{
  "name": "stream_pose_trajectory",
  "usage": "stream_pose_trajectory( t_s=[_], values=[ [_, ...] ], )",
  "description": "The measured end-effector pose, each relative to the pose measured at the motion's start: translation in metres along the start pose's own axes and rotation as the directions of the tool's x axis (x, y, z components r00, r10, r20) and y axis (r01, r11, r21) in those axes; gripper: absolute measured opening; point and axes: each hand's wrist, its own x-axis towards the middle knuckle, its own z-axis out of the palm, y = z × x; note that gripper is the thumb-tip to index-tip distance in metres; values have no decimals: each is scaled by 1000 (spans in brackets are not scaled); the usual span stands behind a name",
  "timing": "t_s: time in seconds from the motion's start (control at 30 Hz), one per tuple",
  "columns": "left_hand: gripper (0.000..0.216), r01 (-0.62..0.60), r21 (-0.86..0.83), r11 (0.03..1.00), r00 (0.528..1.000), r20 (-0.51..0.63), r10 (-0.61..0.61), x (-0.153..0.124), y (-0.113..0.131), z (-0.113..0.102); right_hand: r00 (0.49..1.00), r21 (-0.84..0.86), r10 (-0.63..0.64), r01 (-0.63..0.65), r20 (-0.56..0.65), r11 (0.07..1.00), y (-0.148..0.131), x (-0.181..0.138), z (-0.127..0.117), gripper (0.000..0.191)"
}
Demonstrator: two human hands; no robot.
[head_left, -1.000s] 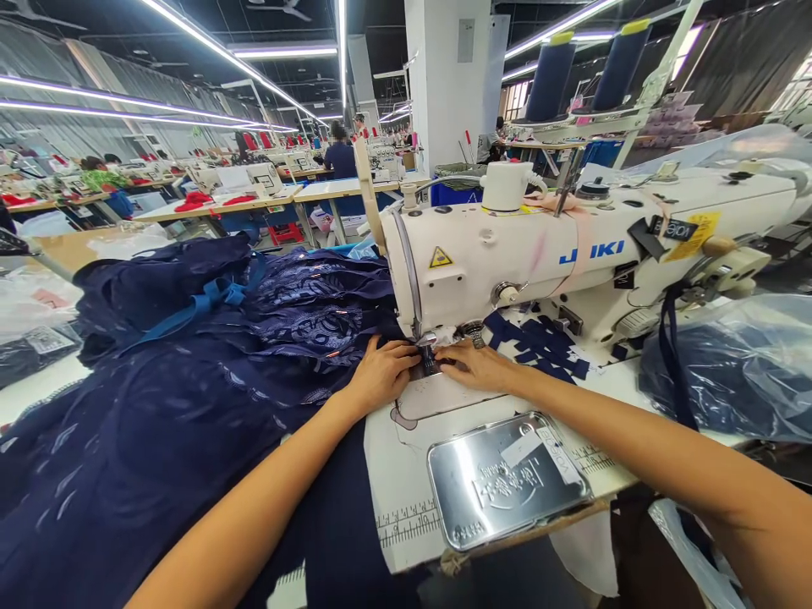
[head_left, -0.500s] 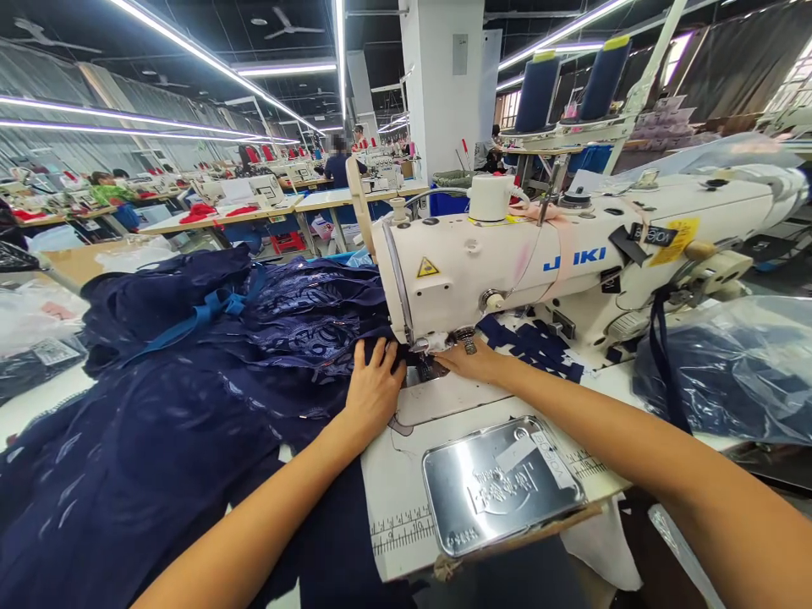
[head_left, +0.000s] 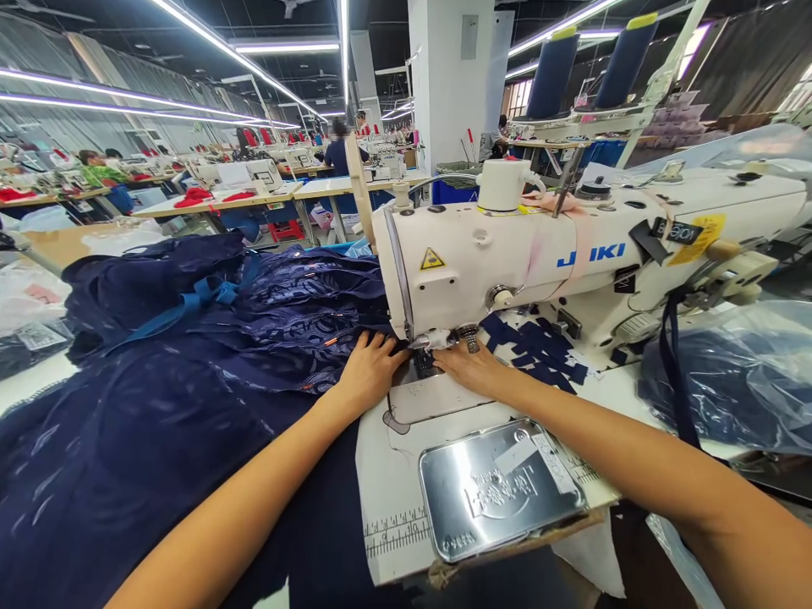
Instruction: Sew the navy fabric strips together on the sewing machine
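Item: navy fabric (head_left: 209, 397), heaped left of the presser foot (head_left: 426, 342), edge running under it. Your left hand (head_left: 368, 372) lies flat, fingers spread, pressing it; your right hand (head_left: 469, 365) rests flat just right, nearer the foot.

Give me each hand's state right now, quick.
Left hand: open, flat on the navy fabric beside the presser foot.
Right hand: fingers extended at the presser foot; whether it pinches anything cannot be told.
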Motion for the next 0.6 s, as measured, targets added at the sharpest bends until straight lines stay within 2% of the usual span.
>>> stream_pose_trajectory(
  t_s=[0.33,0.6],
  values=[
    [35,15,-45,999,999,36,-14,11,-4,5,994,-85,113,-113,3,990,-10,-4,10,34],
    [35,30,-52,998,998,64,-27,17,-6,9,987,-81,159,-156,29,984,-12,-1,10,37]
  ],
)
